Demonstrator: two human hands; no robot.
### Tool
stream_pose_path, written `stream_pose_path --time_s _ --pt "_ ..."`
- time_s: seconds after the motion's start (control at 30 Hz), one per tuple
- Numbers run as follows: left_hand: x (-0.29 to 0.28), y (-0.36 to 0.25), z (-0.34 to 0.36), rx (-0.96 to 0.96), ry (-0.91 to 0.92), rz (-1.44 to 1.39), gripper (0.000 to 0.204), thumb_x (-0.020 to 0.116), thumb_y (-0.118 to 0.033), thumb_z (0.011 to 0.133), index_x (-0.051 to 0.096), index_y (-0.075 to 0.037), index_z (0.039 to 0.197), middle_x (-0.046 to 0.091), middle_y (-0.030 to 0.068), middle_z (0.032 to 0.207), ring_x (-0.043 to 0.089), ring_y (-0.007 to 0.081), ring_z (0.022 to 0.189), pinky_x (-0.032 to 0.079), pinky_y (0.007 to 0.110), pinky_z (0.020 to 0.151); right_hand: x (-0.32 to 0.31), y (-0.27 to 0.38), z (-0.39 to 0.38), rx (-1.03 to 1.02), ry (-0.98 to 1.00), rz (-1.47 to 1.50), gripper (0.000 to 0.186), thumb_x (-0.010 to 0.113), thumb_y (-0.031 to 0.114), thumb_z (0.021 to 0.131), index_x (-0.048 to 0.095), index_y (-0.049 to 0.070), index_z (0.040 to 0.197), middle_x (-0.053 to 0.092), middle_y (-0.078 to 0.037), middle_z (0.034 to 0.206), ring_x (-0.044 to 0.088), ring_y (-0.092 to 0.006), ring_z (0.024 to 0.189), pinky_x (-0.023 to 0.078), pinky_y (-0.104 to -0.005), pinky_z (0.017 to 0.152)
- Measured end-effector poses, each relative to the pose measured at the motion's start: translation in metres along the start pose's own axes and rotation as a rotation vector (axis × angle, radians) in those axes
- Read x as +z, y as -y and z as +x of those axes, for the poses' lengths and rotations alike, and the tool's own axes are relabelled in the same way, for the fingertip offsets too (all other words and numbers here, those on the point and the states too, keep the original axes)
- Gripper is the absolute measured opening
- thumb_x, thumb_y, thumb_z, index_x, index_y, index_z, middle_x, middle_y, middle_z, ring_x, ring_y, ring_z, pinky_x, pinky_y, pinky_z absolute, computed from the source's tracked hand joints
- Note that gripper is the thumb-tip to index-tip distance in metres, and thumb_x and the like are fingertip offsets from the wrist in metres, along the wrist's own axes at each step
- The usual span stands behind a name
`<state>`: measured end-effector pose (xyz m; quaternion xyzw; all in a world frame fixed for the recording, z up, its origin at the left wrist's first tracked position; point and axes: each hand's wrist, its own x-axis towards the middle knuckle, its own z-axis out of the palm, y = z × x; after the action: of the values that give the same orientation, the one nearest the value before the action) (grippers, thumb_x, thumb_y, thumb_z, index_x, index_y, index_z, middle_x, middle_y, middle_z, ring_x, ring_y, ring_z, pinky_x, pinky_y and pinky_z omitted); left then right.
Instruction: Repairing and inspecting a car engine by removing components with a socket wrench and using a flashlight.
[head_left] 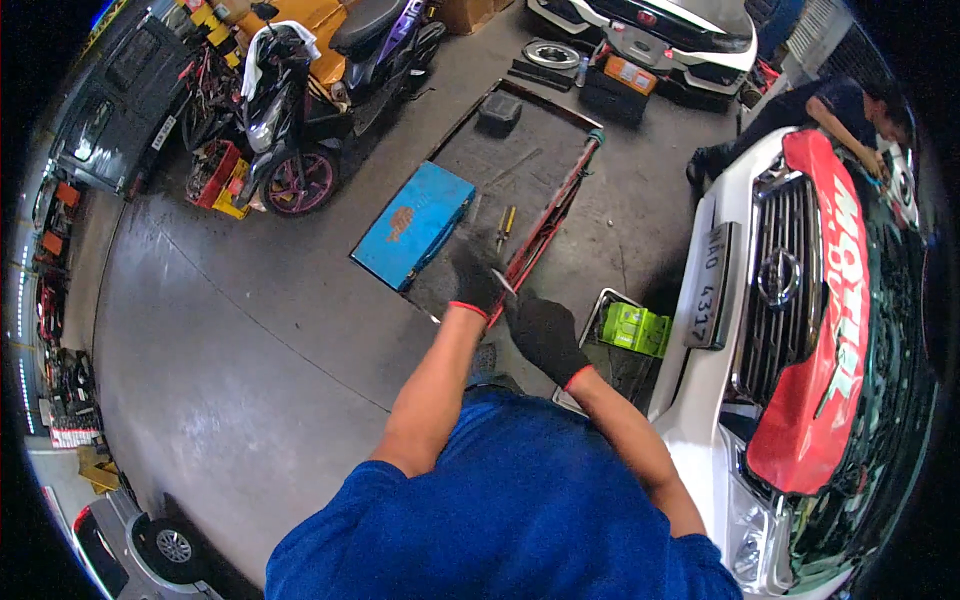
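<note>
Both my hands wear black gloves with red cuffs and meet low in front of me. My left hand (476,278) is closed by one end of a short silver metal piece (503,281); its exact kind is too small to tell. At the other end, the curled fingers of my right hand (546,336) close on it. Just beyond them runs a long red metal bar (548,226). Yellow-handled screwdrivers (506,224) lie left of the bar. A closed blue metal toolbox (425,215) with a rusty patch rests beyond my left hand.
At right stands a white vehicle (690,330) with a red cover (815,400); a person (845,115) leans over its far side. A bright green case (635,329) sits beside its bumper. A dark box (499,113), a scooter (300,130) and another white car (640,30) are farther off.
</note>
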<state>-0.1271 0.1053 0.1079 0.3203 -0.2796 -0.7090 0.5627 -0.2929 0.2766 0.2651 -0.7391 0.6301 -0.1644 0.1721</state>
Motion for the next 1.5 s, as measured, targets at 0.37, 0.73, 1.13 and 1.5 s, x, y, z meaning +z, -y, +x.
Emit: stream_pose_path --time_s 0.37,0.73,1.13,1.5 --pt "-0.084 -0.271 -0.066 0.309 -0.377 0.705 0.044 0.038 -0.041 0.104 0.061 -0.008 0.121 0.047 -0.0056 0.067 0.043 0.0047 0.053 0.034 0.02 0.046 0.184 -0.032 0.146 -0.14 0.317 0.055 0.035 0.059 0.039 0.084 0.065 0.005 0.092 0.067 -0.02 0.087 0.065 -0.0401 0.082 0.051 -0.0499 0.07" --pt "-0.079 -0.088 -0.065 0.114 0.22 1.401 0.049 0.057 -0.013 0.089 0.049 -0.004 0.137 0.067 0.0182 0.105 0.065 0.0331 0.092 0.052 0.041 0.08 0.142 -0.084 0.113 0.139 0.011 0.134 0.03 0.05 0.032 0.093 0.068 0.009 0.098 0.069 -0.017 0.096 0.066 -0.0358 0.086 0.052 -0.0463 0.074" --pt "-0.052 -0.013 -0.007 0.093 1.382 1.918 0.05 0.064 -0.037 0.08 0.059 -0.013 0.124 0.062 0.0237 0.111 0.059 0.0398 0.107 0.048 0.05 0.087 0.098 -0.09 0.027 0.291 -0.005 0.342 0.034 0.055 0.036 0.092 0.069 0.011 0.112 0.068 -0.014 0.11 0.066 -0.0331 0.097 0.051 -0.043 0.084" --pt "-0.059 -0.003 -0.012 0.168 1.319 1.59 0.046 0.068 -0.033 0.079 0.062 -0.009 0.118 0.066 0.014 0.105 0.06 0.0359 0.095 0.044 0.047 0.089 0.03 -0.184 -0.159 0.657 -0.56 -0.042 0.033 0.051 0.033 0.094 0.067 0.013 0.114 0.069 -0.014 0.102 0.066 -0.0332 0.086 0.051 -0.0425 0.077"
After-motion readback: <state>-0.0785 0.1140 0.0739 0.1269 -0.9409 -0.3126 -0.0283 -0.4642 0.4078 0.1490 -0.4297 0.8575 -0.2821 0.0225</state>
